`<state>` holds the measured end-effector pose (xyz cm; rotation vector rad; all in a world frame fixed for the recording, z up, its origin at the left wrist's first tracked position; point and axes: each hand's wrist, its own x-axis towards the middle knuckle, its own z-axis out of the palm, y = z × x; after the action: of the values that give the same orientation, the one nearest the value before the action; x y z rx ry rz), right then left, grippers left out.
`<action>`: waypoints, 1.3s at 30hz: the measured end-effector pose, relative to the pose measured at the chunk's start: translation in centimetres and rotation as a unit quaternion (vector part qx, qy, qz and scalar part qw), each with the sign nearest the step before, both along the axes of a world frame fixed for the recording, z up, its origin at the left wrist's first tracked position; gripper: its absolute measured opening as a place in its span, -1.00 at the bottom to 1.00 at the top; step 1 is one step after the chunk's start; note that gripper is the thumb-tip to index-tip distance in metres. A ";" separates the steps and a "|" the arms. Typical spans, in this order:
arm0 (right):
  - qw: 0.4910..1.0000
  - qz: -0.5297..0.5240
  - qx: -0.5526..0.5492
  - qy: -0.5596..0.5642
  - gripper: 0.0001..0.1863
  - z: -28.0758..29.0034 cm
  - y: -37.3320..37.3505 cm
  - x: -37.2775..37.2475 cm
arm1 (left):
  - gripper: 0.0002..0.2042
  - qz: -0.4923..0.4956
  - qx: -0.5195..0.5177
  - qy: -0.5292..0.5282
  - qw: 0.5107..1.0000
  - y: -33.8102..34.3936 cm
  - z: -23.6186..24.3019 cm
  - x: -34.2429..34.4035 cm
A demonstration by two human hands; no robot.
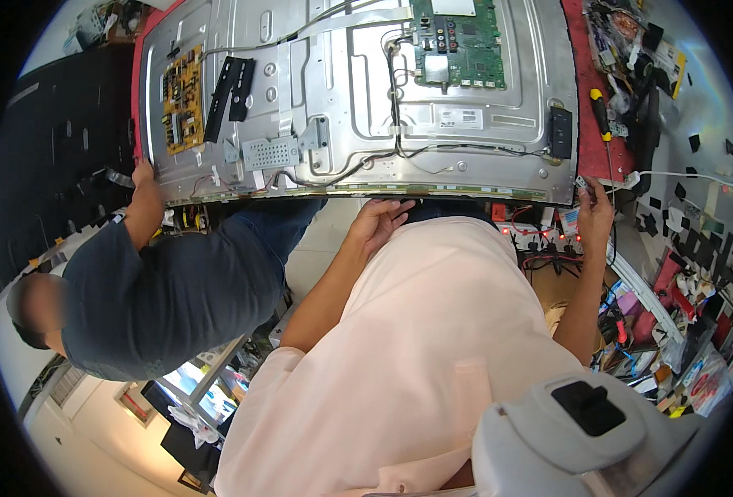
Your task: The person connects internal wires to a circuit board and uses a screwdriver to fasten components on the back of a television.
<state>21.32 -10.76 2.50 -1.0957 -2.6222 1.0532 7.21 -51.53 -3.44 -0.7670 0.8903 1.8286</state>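
Observation:
A large flat television panel point(366, 116) lies with its metal back up on a red-covered bench point(602, 157). On its back are a green circuit board point(486, 58), a tan power board point(182, 108), a perforated metal bracket point(271, 154) and black cables. My left hand point(380, 224) is at the middle of the near edge, palm up, with curled fingers closed at that edge. Beside the near right corner, my right hand point(596, 211) pinches a small light-coloured metal piece point(581, 183); its exact kind is unclear.
A co-worker's hand point(142, 171) touches the panel's near left corner. A yellow-and-black screwdriver point(601, 116) lies on the right of the bench. Two black strips point(228, 95) rest on the panel. A lit power strip point(549, 235) and clutter point(673, 298) are at right.

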 end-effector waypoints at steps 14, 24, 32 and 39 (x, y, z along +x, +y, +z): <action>0.999 0.048 -0.008 -0.001 -0.74 0.9 -1.8 -2.1 | -0.84 -0.001 -0.023 0.003 1.000 0.4 -0.3 -0.2; 0.998 0.055 -0.015 0.013 -0.73 1.1 -2.9 -2.8 | -0.80 -0.036 -0.026 0.003 0.999 0.7 0.3 -0.9; 0.997 0.066 -0.019 0.032 -0.72 0.9 -3.0 -3.1 | -0.79 -0.025 -0.033 -0.015 0.999 0.8 0.1 -1.0; 0.997 0.052 -0.057 0.010 -0.71 1.2 -3.6 -3.2 | -0.79 -0.015 -0.023 -0.015 1.000 0.6 0.0 -0.9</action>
<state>18.14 -14.34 3.68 -0.9739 -2.6584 1.2420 6.34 -50.95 -3.39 -0.8035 0.9224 1.7704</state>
